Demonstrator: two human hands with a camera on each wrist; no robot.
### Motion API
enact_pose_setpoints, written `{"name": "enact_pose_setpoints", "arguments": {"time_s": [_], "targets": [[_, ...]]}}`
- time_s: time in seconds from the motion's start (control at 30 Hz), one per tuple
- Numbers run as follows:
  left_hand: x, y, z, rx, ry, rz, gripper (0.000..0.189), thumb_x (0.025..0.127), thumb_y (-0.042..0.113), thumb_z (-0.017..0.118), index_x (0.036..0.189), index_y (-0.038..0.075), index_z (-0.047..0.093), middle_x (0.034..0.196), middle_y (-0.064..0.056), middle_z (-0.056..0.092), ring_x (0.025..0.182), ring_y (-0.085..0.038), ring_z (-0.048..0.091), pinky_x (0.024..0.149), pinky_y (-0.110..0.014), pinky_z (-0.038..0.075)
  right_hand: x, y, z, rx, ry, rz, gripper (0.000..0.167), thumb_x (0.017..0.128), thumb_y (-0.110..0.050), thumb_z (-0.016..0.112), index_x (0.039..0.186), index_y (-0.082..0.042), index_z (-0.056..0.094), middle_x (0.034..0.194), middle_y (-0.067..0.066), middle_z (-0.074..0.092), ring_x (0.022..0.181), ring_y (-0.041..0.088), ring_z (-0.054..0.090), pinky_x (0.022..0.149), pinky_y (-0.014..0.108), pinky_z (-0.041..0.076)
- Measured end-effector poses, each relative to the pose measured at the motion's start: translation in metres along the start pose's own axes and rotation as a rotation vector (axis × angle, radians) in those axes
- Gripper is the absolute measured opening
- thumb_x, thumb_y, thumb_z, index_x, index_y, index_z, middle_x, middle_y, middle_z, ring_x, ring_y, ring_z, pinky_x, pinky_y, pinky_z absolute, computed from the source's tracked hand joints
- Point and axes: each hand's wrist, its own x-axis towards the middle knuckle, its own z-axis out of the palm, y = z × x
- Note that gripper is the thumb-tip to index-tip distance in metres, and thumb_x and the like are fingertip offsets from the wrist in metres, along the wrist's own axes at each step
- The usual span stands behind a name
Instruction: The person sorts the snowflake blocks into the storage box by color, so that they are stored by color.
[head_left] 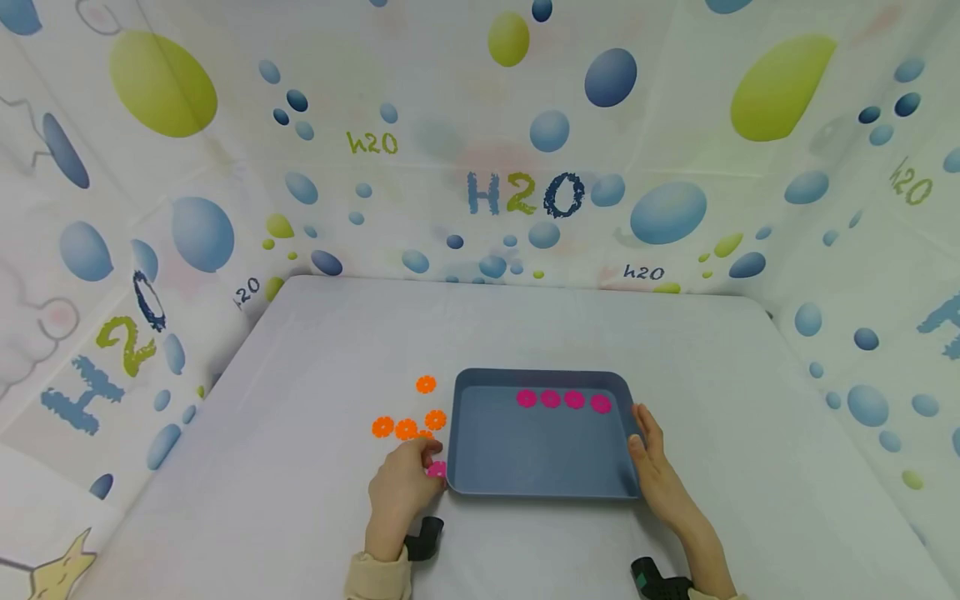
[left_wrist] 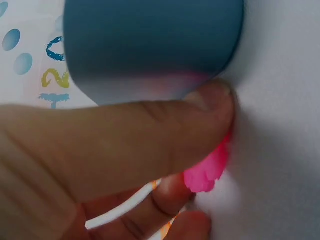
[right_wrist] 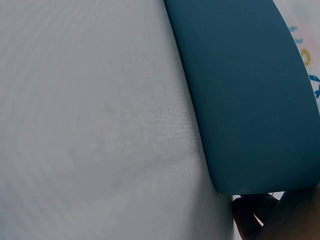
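Note:
My left hand (head_left: 405, 483) is at the near left corner of a blue-grey tray (head_left: 540, 458), and it pinches a pink scalloped disc (head_left: 437, 469) between thumb and fingers. Close up in the left wrist view, the pink disc (left_wrist: 207, 172) shows under the thumb tip, next to the tray wall (left_wrist: 155, 40). My right hand (head_left: 660, 475) rests against the tray's right side, its thumb at the rim and its fingers fairly straight along the outside. In the right wrist view only part of that hand shows, below the tray's end (right_wrist: 250, 125).
Four-petal-like detail aside, several orange slice-patterned discs (head_left: 406, 429) lie on the white cloth left of the tray, one partly hidden by the left hand. A row of several pink discs (head_left: 551, 399) lies along the tray's far side. A patterned curtain (head_left: 435, 167) hangs behind the table.

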Motion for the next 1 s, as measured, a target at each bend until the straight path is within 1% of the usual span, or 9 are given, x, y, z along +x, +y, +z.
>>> {"name": "enact_pose_setpoints", "arguments": {"time_s": [0.17, 0.23, 0.37, 0.47, 0.6, 0.67, 0.77, 0.87, 1.0], "targets": [[-0.001, -0.001, -0.002, 0.012, -0.029, -0.033, 0.018, 0.072, 0.014, 0.079, 0.088, 0.011, 0.07, 0.072, 0.0, 0.062, 0.06, -0.016, 0.051, 0.051, -0.027, 0.038, 0.001, 0.001, -0.001, 0.001, 0.008, 0.005, 0.062, 0.107, -0.025, 0.028, 0.153, 0.0, -0.006, 0.16, 0.025, 0.004, 0.146, 0.049, 0.006, 0.11, 0.069, 0.013], [-0.001, -0.002, -0.003, 0.009, -0.043, -0.044, 0.015, 0.073, 0.016, 0.08, 0.083, 0.012, 0.069, 0.069, 0.0, 0.061, 0.06, -0.016, 0.05, 0.05, -0.027, 0.037, 0.001, 0.001, 0.0, 0.001, 0.007, 0.01, 0.062, 0.107, -0.025, 0.028, 0.153, 0.0, -0.007, 0.161, 0.025, 0.004, 0.147, 0.048, 0.006, 0.109, 0.068, 0.013], [0.001, -0.007, -0.006, -0.027, -0.044, -0.063, 0.012, 0.076, 0.02, 0.079, 0.08, 0.013, 0.07, 0.066, 0.002, 0.061, 0.059, -0.015, 0.049, 0.05, -0.026, 0.036, 0.001, 0.0, 0.0, 0.006, 0.003, 0.012, 0.063, 0.107, -0.024, 0.028, 0.153, 0.0, -0.007, 0.16, 0.026, 0.003, 0.146, 0.048, 0.005, 0.11, 0.068, 0.012], [0.005, -0.009, -0.011, -0.049, -0.025, -0.072, 0.01, 0.08, 0.022, 0.074, 0.084, 0.013, 0.072, 0.07, 0.002, 0.065, 0.059, -0.015, 0.05, 0.05, -0.026, 0.036, 0.0, -0.002, 0.0, 0.009, -0.001, 0.009, 0.063, 0.107, -0.025, 0.028, 0.153, -0.001, -0.007, 0.16, 0.026, 0.003, 0.146, 0.049, 0.004, 0.11, 0.068, 0.011], [0.011, -0.005, -0.021, -0.08, 0.004, -0.072, 0.014, 0.085, 0.021, 0.069, 0.093, 0.01, 0.071, 0.074, -0.002, 0.068, 0.06, -0.014, 0.053, 0.051, -0.026, 0.037, -0.001, -0.002, -0.001, 0.0, 0.002, 0.011, 0.063, 0.107, -0.025, 0.029, 0.153, -0.001, -0.007, 0.161, 0.025, 0.003, 0.146, 0.049, 0.005, 0.11, 0.069, 0.012], [0.015, -0.001, -0.025, -0.111, 0.008, -0.07, 0.017, 0.087, 0.021, 0.068, 0.098, 0.009, 0.07, 0.074, -0.002, 0.069, 0.06, -0.013, 0.055, 0.051, -0.025, 0.037, 0.0, -0.003, -0.001, -0.004, 0.008, 0.005, 0.063, 0.107, -0.025, 0.03, 0.153, -0.001, -0.006, 0.16, 0.026, 0.004, 0.146, 0.05, 0.006, 0.11, 0.069, 0.012], [0.021, 0.006, -0.03, -0.183, -0.002, -0.071, 0.02, 0.09, 0.02, 0.066, 0.106, 0.009, 0.068, 0.073, -0.003, 0.07, 0.061, -0.013, 0.058, 0.052, -0.025, 0.038, 0.0, -0.002, -0.001, -0.004, 0.012, 0.007, 0.063, 0.107, -0.025, 0.03, 0.153, 0.0, -0.005, 0.16, 0.027, 0.005, 0.146, 0.05, 0.006, 0.11, 0.069, 0.012], [0.027, 0.013, -0.035, -0.24, 0.001, -0.061, 0.024, 0.092, 0.019, 0.063, 0.112, 0.008, 0.066, 0.077, -0.005, 0.071, 0.063, -0.016, 0.062, 0.052, -0.026, 0.037, 0.0, -0.001, -0.001, 0.002, 0.01, 0.014, 0.063, 0.107, -0.025, 0.029, 0.153, -0.001, -0.005, 0.16, 0.026, 0.004, 0.146, 0.049, 0.004, 0.111, 0.068, 0.011], [0.036, 0.021, -0.038, -0.317, -0.001, -0.041, 0.028, 0.094, 0.016, 0.058, 0.12, 0.007, 0.063, 0.085, -0.011, 0.073, 0.07, -0.023, 0.069, 0.053, -0.025, 0.04, 0.001, 0.001, 0.0, 0.009, 0.007, 0.017, 0.062, 0.107, -0.024, 0.028, 0.153, -0.001, -0.006, 0.16, 0.026, 0.004, 0.146, 0.049, 0.003, 0.111, 0.069, 0.01]]}}
